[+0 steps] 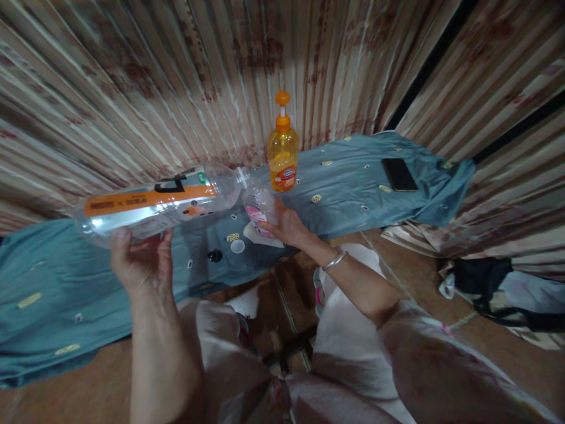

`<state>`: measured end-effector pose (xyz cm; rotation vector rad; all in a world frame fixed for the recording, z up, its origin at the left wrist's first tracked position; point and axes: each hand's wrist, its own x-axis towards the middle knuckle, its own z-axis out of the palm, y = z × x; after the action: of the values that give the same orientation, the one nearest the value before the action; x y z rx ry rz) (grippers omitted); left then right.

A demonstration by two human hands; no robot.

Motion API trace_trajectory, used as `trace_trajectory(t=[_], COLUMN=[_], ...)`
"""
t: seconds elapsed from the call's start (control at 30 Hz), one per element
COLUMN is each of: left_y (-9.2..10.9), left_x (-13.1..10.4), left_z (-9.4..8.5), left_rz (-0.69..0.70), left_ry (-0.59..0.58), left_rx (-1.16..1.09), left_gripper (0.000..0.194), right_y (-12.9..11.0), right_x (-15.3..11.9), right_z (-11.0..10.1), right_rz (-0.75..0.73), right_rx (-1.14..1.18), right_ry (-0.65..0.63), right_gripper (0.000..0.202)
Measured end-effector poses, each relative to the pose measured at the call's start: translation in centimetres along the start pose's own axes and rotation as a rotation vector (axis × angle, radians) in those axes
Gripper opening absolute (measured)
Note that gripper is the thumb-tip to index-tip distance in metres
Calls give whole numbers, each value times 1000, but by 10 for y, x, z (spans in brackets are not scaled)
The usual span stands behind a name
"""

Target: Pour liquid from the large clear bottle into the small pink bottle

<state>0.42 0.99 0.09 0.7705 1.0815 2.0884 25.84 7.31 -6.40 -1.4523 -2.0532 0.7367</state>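
Observation:
My left hand (143, 259) grips a large clear plastic bottle (163, 203) with an orange and silver label, tipped nearly level. Its neck points right and meets the mouth of a small clear bottle (255, 200) with a pink label. Fingers of my right hand (286, 222) are wrapped round that small bottle, which leans slightly above a white paper or cloth (260, 237). A dark cap (215, 255) and a clear round lid (237, 246) lie on the cloth between my hands. Whether liquid passes between the bottles I cannot make out.
An orange pump bottle (283, 156) stands behind the small bottle. A black phone (399, 174) lies towards the right end of the blue-green cloth (339, 206). Pleated curtains (198, 76) hang close behind. Dark and pale fabric (498, 294) lies on the tiled floor at right.

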Motion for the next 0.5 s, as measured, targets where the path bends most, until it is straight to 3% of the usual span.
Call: trace_trajectory(t=[0.5], left_y=[1], left_x=[-2], left_z=[3], left_rz=[9], left_ry=[-4], left_rx=[38], left_gripper=[43], right_y=[0], right_x=[0], right_z=[0], right_rz=[-10], right_rx=[-10], right_ry=[2], right_gripper=[59])
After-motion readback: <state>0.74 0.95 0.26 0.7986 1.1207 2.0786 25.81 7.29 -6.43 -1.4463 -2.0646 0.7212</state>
